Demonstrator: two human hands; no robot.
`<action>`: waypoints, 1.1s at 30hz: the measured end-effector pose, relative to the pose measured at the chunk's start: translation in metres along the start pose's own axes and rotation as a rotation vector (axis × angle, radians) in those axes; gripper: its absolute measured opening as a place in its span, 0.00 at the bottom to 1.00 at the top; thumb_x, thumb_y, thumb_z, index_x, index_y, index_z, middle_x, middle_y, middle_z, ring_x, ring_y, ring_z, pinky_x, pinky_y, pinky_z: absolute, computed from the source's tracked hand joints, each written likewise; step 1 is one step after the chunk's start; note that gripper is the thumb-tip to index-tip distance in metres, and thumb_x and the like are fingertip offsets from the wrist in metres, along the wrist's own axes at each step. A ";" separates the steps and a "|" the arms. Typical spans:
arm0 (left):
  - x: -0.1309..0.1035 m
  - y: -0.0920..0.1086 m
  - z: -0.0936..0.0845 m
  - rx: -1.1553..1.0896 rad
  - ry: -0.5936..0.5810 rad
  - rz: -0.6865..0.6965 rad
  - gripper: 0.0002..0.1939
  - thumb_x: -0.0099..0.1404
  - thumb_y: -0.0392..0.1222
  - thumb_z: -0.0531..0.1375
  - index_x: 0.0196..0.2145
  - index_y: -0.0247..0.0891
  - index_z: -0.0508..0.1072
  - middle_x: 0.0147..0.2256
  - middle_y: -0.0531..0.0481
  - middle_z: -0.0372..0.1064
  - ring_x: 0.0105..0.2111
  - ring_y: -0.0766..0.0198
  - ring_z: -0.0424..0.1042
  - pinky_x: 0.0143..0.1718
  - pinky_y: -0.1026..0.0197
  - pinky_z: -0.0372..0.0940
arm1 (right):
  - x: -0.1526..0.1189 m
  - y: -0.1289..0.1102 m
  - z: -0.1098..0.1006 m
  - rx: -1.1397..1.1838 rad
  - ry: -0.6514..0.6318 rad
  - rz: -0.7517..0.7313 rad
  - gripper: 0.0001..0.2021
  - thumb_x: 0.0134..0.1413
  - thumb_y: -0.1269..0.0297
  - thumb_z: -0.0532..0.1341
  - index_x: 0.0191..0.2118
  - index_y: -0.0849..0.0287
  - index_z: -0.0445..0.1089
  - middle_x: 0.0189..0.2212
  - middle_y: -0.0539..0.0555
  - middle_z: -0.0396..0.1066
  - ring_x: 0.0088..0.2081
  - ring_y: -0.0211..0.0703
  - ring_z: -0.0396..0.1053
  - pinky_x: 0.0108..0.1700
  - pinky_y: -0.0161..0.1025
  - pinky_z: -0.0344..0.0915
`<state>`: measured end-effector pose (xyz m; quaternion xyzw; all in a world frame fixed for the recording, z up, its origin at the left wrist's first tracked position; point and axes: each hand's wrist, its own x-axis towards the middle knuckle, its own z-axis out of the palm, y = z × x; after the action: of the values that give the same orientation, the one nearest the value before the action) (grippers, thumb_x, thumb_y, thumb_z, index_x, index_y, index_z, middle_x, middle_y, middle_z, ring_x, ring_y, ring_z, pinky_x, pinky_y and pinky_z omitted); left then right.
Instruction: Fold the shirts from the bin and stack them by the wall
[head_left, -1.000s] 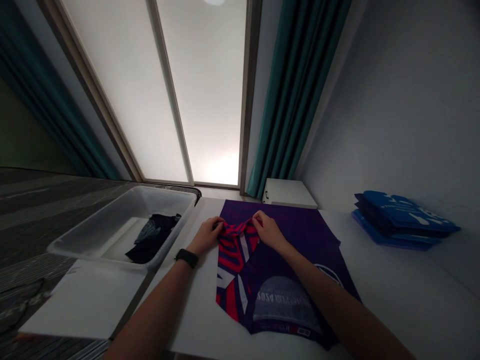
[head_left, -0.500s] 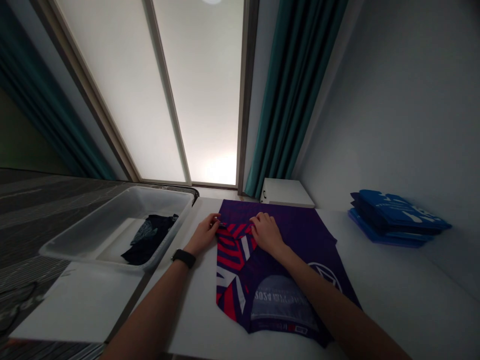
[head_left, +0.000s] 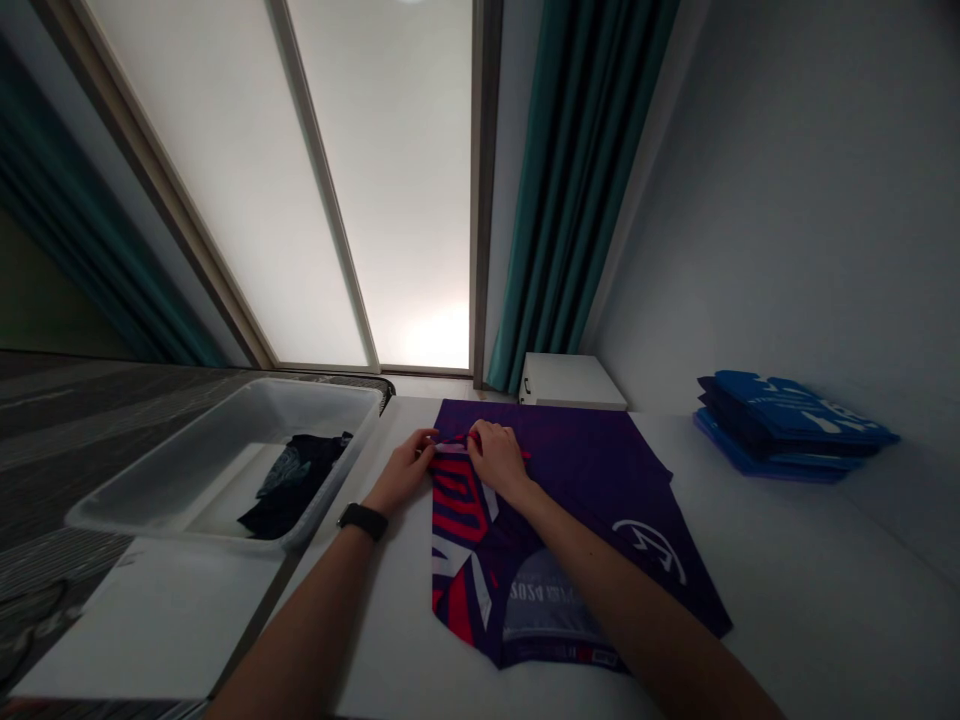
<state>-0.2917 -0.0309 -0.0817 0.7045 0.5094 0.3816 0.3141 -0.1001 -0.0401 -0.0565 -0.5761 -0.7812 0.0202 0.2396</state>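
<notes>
A purple T-shirt with red and white patterning lies on the white table, its collar toward me. Its left side is folded over, so the patterned part rests on the plain purple. At the upper left edge of the shirt, my left hand pinches the folded cloth between thumb and fingers; a black watch is on that wrist. Close beside it, my right hand is closed over the same strip of red and purple cloth. My right forearm passes over the shirt and hides part of the collar and the white logo.
A clear plastic bin with dark clothes inside stands left of the table. Folded blue garments are stacked at the right by the wall. Behind the table is a small white cabinet, near teal curtains.
My right hand has moved left along the cloth, closer to my left hand. The strip between them now looks bunched or turned up. My left hand has barely moved.
</notes>
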 end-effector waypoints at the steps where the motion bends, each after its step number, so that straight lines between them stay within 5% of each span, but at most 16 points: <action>1: 0.000 0.000 0.000 0.004 -0.005 -0.001 0.19 0.66 0.48 0.52 0.50 0.38 0.68 0.38 0.48 0.73 0.35 0.60 0.73 0.39 0.58 0.67 | 0.004 0.001 -0.003 0.056 -0.012 0.013 0.08 0.66 0.66 0.49 0.43 0.57 0.65 0.36 0.53 0.74 0.41 0.44 0.69 0.45 0.39 0.56; 7: 0.000 0.000 -0.001 0.007 -0.034 -0.024 0.19 0.67 0.48 0.51 0.52 0.39 0.67 0.41 0.46 0.72 0.39 0.59 0.73 0.40 0.57 0.68 | 0.023 0.000 -0.018 0.060 -0.090 0.070 0.15 0.70 0.56 0.44 0.51 0.53 0.62 0.40 0.54 0.75 0.41 0.45 0.72 0.38 0.37 0.58; 12: 0.002 -0.005 0.000 0.063 -0.017 -0.002 0.18 0.67 0.46 0.51 0.50 0.39 0.69 0.41 0.46 0.72 0.38 0.59 0.72 0.40 0.56 0.68 | 0.038 0.011 -0.023 -0.076 -0.232 0.240 0.16 0.68 0.55 0.45 0.53 0.52 0.63 0.45 0.59 0.74 0.45 0.51 0.72 0.42 0.42 0.62; 17: 0.002 -0.006 0.001 0.174 0.036 0.043 0.16 0.65 0.42 0.52 0.49 0.39 0.71 0.41 0.45 0.71 0.40 0.57 0.71 0.42 0.55 0.67 | 0.036 0.036 -0.017 -0.081 -0.338 0.328 0.20 0.66 0.50 0.46 0.49 0.56 0.67 0.45 0.63 0.74 0.47 0.55 0.72 0.43 0.47 0.63; 22: 0.003 -0.004 0.002 0.316 0.083 0.102 0.14 0.64 0.40 0.53 0.45 0.39 0.73 0.38 0.45 0.73 0.42 0.54 0.69 0.45 0.53 0.64 | 0.017 0.055 -0.020 -0.074 -0.412 0.286 0.14 0.61 0.52 0.54 0.41 0.55 0.70 0.42 0.58 0.76 0.44 0.52 0.73 0.41 0.42 0.63; 33: 0.007 -0.011 0.001 0.392 0.114 0.017 0.13 0.64 0.40 0.52 0.44 0.42 0.73 0.34 0.49 0.75 0.37 0.57 0.70 0.41 0.56 0.62 | -0.002 0.062 -0.031 -0.164 -0.333 0.273 0.11 0.65 0.61 0.50 0.48 0.51 0.66 0.43 0.58 0.74 0.43 0.50 0.73 0.40 0.42 0.62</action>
<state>-0.2942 -0.0212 -0.0897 0.7336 0.5851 0.3170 0.1382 -0.0323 -0.0287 -0.0492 -0.6827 -0.7238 0.0837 0.0550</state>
